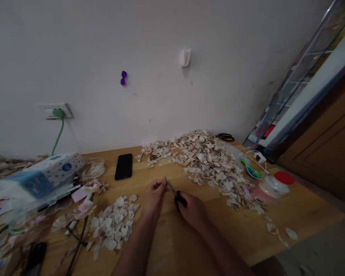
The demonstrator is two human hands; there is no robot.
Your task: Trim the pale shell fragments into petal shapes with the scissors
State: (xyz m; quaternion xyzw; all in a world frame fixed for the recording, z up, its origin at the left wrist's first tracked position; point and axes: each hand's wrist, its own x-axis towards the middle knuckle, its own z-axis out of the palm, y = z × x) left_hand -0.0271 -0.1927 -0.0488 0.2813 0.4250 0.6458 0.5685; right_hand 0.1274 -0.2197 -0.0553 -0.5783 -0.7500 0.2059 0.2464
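Note:
My right hand (pixel 194 210) grips a pair of black-handled scissors (pixel 178 196), whose blades point up and left to the fingertips of my left hand (pixel 155 194). The left fingers are pinched together at the blade tips. Whatever sits between them is too small to make out. To the left of my forearm lies a small pile of pale, petal-like pieces (pixel 115 222). A larger heap of similar whitish and brownish pieces (pixel 207 153) spreads from the wall down the right side of the wooden table (pixel 172 237).
A black phone (pixel 123 166) lies behind my left hand. Farther left are a tissue pack (pixel 54 170) and artificial-looking flowers on a branch (pixel 83 209). At the right stand a red-lidded jar (pixel 271 187), a white cable (pixel 258 157) and a second black-handled pair of scissors (pixel 225 137).

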